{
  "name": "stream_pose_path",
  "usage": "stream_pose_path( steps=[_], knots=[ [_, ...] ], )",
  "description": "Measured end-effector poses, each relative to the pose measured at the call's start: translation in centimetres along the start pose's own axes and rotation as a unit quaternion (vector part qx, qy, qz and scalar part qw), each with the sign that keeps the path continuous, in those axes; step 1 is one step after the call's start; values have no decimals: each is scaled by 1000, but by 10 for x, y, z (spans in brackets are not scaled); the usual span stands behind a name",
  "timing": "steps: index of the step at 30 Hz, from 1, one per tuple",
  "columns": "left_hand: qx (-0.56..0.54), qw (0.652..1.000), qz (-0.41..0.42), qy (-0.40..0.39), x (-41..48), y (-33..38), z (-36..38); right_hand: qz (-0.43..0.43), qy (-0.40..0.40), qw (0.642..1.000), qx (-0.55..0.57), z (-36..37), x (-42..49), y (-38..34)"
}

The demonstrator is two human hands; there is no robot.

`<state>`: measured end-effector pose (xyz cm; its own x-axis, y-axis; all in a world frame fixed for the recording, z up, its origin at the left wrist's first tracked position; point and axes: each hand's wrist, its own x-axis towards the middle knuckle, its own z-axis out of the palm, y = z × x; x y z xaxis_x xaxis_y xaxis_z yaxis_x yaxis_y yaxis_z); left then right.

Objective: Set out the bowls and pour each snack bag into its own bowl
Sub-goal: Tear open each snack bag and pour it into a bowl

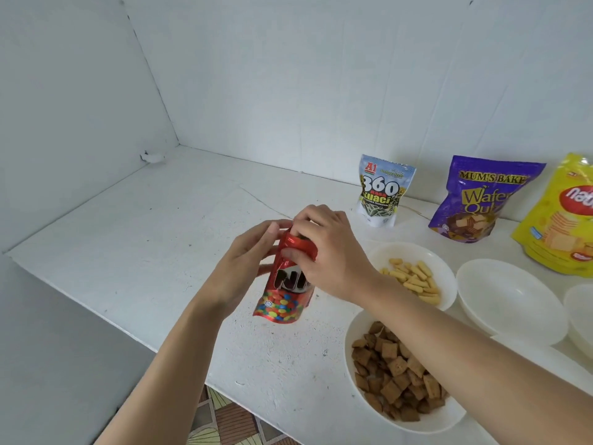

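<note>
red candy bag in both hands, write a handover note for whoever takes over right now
Left grip and right grip both pinch the top of the red candy bag.
Done: stick-snack bowl and brown-squares bowl filled.
Left: pour candy into the empty bowl, then the sunflower seed bag, Mum's Bake wafer bag and yellow wafer bag standing at the back. Another bowl sits at the right edge.

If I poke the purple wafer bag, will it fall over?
Probably: the purple wafer bag stands upright but leaning, so a poke near its top would likely tip it. Its wrinkled foil skin suggests it would dent rather than stay stiff. It looks puffy, so likely light for its size.
</note>
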<state>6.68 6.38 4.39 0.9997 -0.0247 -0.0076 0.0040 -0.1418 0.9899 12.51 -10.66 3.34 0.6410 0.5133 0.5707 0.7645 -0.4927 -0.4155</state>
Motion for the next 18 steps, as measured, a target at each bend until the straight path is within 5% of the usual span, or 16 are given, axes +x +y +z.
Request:
stream_pose_path(
  steps=[12,18],
  knots=[
    [-17,993,112,20,5,-7,24,164,157,962,153,-54,13,11],
    [-109,992,53,16,11,-16,54,230,183,936,194,-77,3,23]
  ],
)
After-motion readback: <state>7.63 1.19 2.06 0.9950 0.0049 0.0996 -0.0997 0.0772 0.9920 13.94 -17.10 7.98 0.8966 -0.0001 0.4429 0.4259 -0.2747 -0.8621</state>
